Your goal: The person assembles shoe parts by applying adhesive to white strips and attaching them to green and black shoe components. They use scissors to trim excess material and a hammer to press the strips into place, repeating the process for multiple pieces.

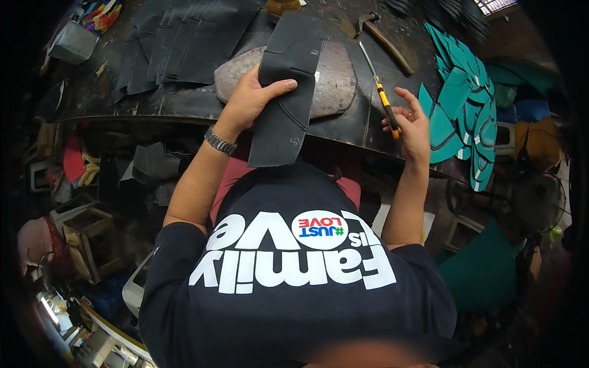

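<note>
My left hand (250,97) is closed on a long black leather-like sheet (285,67), thumb on top and the other fingers hidden beneath. The sheet has a curved cut or seam line and a small pale mark, and its lower end hangs past the table edge. Under it lies a flat, worn slab (336,80) with a mottled grey-brown surface. To the right, my right hand (414,126) pinches the yellow-and-black handle of a slim screwdriver-like tool (383,95). Its metal shaft points away from me, and the index finger is raised.
A hammer (389,46) lies on the dark table (172,107) behind the tool. Stacked black sheets (184,43) cover the far left, near a grey metal box (73,43). Green cut pieces (463,104) with dark edges are heaped at the right edge.
</note>
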The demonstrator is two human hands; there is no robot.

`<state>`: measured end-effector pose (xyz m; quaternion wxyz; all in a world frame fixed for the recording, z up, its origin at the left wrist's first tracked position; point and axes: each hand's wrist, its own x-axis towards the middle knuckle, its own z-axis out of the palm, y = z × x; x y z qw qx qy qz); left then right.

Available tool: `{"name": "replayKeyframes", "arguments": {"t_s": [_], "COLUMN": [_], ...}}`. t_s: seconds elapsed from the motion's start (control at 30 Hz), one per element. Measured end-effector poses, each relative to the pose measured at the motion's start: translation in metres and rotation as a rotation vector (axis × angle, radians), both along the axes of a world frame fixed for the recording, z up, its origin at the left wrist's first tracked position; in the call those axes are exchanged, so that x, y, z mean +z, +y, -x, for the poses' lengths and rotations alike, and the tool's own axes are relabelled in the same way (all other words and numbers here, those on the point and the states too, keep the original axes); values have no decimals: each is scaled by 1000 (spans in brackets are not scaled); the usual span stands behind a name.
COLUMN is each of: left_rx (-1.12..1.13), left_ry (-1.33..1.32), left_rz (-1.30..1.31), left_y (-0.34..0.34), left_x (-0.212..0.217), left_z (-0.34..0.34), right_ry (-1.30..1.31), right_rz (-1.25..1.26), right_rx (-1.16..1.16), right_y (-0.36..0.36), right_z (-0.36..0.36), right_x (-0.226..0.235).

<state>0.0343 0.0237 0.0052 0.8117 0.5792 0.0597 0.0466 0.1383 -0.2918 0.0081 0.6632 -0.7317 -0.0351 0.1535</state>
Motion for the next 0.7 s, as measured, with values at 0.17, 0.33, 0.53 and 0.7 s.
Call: {"name": "replayKeyframes", "arguments": {"t_s": [0.17,0.33,0.53,0.7], "left_rx": [70,173,224,213], "left_ry": [-30,-92,-155,-167], "left_rz": [301,309,302,298], "left_y": [-7,-17,-20,-17], "left_x": [0,-10,-14,-14], "left_z": [8,9,13,15], "right_ry": [273,438,383,404], "right_rz": [-477,-479,-437,-455], "right_rx": [221,351,357,358], "right_y": [38,66,77,81], "right_z": [65,106,113,115], "right_x": [-8,-15,-15,-12]}}
